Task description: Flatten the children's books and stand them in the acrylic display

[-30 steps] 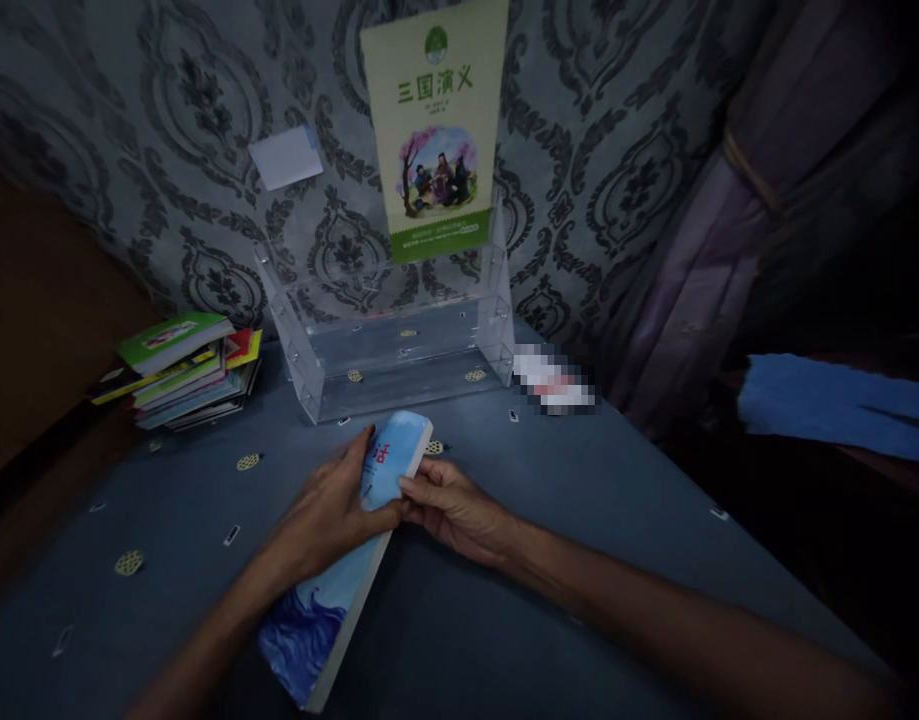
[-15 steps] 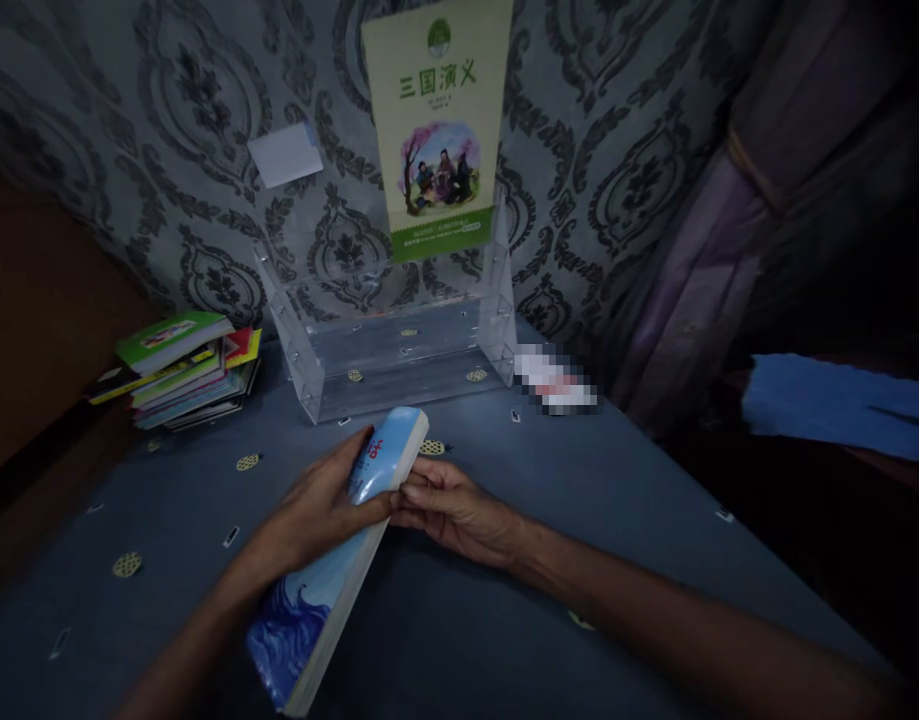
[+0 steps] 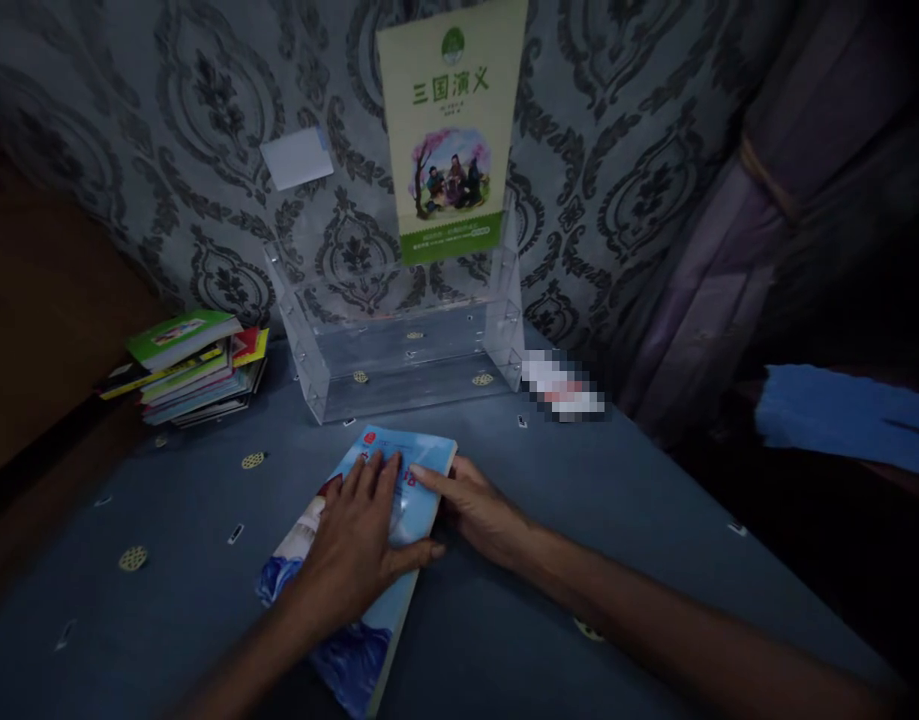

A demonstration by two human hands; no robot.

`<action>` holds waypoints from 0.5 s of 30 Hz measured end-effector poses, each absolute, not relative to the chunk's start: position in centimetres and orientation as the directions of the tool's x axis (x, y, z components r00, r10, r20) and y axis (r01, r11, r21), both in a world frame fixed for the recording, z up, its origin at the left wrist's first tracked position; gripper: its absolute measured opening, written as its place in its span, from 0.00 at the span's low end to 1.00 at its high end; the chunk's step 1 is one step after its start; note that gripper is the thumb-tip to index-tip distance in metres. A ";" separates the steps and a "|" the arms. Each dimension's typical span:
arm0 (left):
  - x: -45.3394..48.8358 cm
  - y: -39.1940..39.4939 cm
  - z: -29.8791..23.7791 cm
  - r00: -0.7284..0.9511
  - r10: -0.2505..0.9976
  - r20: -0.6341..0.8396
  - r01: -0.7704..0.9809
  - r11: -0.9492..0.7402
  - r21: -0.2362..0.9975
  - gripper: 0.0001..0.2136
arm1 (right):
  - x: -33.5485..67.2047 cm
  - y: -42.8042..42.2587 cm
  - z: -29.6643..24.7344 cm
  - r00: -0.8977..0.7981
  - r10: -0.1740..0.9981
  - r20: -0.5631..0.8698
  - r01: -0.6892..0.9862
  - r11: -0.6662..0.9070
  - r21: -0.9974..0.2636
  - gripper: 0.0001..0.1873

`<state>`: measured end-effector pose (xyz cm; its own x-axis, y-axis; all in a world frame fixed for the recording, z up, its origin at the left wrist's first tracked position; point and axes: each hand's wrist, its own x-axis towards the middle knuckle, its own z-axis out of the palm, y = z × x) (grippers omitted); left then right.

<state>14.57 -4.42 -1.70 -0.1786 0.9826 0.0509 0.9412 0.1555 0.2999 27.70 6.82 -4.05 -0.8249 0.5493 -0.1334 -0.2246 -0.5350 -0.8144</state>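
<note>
A blue paperback book (image 3: 421,520) with wave artwork lies at a slant in front of me, its cover facing up. Across the cover rests my left hand (image 3: 354,540), flat, fingers stretched out and thumb reaching past the right edge. My right hand (image 3: 478,505) grips the book's upper right edge, thumb on top and the other fingers hidden beneath. Beyond the book stands a clear acrylic rack (image 3: 399,390). A light green book (image 3: 451,140) with a picture of seated figures stands upright at the rack's top tier.
On the left is a stack of books (image 3: 196,370), a green one on top. A blurred-out white item (image 3: 560,385) lies right of the rack. The dark tablecloth (image 3: 616,520) has small printed motifs. A tied curtain (image 3: 721,270) hangs at right; a white card (image 3: 298,158) is against the patterned wall.
The blue book has turned from edge-on to cover up. My left hand has gone from gripping its side to lying on the cover. My right hand now has its thumb on top.
</note>
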 end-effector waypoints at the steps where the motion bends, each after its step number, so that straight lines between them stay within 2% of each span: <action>1: 14.6 -4.5 -1.8 -0.174 0.984 0.047 0.946 0.154 0.285 0.42 | 27.7 7.0 -4.0 -0.820 0.552 -0.150 -0.204 -0.526 -0.826 0.22; 5: 14.3 -4.8 -1.4 -0.171 0.983 0.070 0.948 0.145 0.284 0.32 | 27.8 9.5 -4.3 -0.794 0.582 -0.174 -0.121 -0.432 -0.894 0.24; 8: 14.6 -5.1 -1.2 -0.140 0.988 0.065 0.960 0.119 0.252 0.25 | 28.1 12.3 -4.9 -0.693 0.702 -0.162 -0.030 -0.252 -0.967 0.24; 10: 15.1 -5.1 -1.2 -0.112 0.992 0.064 0.970 0.095 0.222 0.21 | 28.5 13.7 -5.1 -0.608 0.785 -0.119 0.114 -0.062 -0.991 0.23; 12: 15.6 -4.7 -1.0 -0.085 0.995 0.058 0.978 0.072 0.196 0.18 | 29.0 14.5 -5.0 -0.539 0.842 0.013 0.301 0.207 -0.931 0.22; 13: 15.7 -4.3 -1.0 -0.068 0.996 0.058 0.981 0.056 0.184 0.17 | 29.2 14.6 -4.7 -0.521 0.846 0.117 0.382 0.353 -0.854 0.21; 15: 15.9 -3.2 -1.0 -0.015 0.997 0.070 0.985 0.003 0.170 0.17 | 29.4 13.9 -4.1 -0.534 0.776 0.336 0.448 0.597 -0.665 0.14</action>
